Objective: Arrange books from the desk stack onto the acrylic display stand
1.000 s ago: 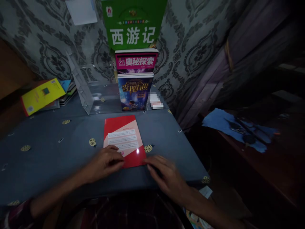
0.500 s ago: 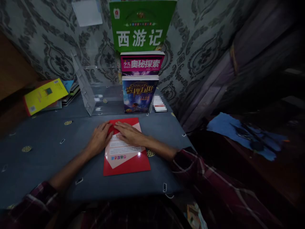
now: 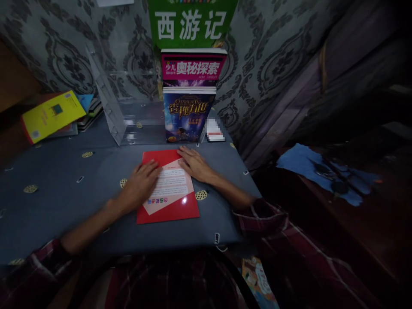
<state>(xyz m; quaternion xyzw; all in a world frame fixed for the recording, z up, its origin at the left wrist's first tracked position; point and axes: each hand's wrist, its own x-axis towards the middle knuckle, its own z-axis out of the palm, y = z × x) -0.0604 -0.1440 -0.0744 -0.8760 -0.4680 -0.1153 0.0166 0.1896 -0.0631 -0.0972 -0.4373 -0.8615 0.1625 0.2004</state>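
A red book (image 3: 180, 210) with a pale printed panel lies flat on the table in front of me, its text upside down to my view. My left hand (image 3: 143, 182) rests flat over its left edge, fingers stretched out. Across the upper right edge of the cover lies my right hand (image 3: 195, 164), also open, with its fingers extended. Neither hand grips anything. Just beyond stand upright books in a clear rack: a blue one (image 3: 186, 116) in front, a pink one (image 3: 193, 68) behind it, and a tall green one (image 3: 189, 25) at the back.
The clear rack (image 3: 107, 98) reaches left of the standing books. A yellow book (image 3: 53, 116) tops a pile at far left. Right of the rack lies a white item (image 3: 215, 131), partly blurred out. Blue cloth (image 3: 298, 165) with dark objects lies on a lower surface at right.
My right hand has slid right and toward the top right of the red book. My left hand has come nearer along its left side. The view has tilted down slightly.
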